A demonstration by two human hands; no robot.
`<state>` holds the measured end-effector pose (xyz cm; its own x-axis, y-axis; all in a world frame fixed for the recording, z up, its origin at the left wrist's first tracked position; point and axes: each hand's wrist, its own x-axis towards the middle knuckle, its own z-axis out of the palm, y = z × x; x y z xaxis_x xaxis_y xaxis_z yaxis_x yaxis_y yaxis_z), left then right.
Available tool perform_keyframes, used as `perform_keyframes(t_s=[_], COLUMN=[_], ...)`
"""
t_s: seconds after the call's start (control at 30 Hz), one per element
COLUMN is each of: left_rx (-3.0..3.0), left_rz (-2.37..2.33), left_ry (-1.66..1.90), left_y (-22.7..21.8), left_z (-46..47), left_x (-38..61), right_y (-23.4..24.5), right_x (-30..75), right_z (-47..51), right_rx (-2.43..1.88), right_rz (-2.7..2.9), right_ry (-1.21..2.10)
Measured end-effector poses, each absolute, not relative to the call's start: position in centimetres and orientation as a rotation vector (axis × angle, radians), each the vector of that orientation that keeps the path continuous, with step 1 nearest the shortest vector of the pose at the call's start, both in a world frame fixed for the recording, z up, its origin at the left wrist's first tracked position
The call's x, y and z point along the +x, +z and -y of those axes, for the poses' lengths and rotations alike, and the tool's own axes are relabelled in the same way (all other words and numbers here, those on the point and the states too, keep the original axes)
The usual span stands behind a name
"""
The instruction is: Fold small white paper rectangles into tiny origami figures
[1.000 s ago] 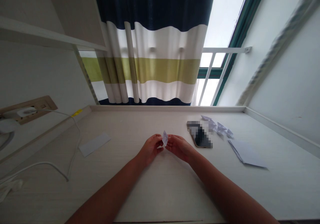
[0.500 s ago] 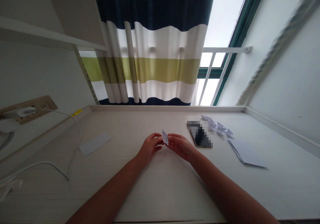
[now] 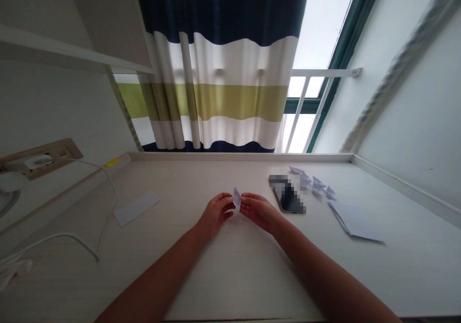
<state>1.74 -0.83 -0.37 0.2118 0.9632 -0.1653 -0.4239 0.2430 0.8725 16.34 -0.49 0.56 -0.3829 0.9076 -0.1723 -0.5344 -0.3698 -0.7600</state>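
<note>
Paper fold [image 3: 236, 200] tilted slightly vs 1 s ago; L hand [image 3: 216, 212] & R hand [image 3: 260, 211] both pinching it over bench [image 3: 230, 275], short of far edge. Handling ongoing.

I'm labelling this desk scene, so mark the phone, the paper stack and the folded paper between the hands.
Phone [image 3: 287, 197]: head view, on its dark screen.
Paper stack [image 3: 357, 222]: head view, on its top sheet.
Folded paper [image 3: 236, 199]: head view, on its white side.
</note>
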Motion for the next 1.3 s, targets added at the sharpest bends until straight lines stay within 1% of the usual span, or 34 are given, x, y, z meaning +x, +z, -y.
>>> perform_keyframes(t_s=[0.63,0.9,1.07,1.3], left_rx=[0.787,0.83,0.921,1.006], left_rz=[-0.905,-0.989,-0.965,-0.946], left_ry=[1.127,1.094,1.063,0.973], left_y=[-0.1,2.1,3.2,3.5], left_z=[0.8,0.4,-0.6,-1.7], left_x=[1.9,2.9,5.1,11.1], right_y=[0.1,2.2,3.8,3.2], right_x=[16.5,17.2,19.3,25.3], right_z=[0.0,-0.3,-0.3,0.0], right_rx=[-0.755,-0.868,-0.955,-1.057], right_rz=[0.807,0.905,0.933,0.948], right_ry=[1.835,1.684,1.552,1.349])
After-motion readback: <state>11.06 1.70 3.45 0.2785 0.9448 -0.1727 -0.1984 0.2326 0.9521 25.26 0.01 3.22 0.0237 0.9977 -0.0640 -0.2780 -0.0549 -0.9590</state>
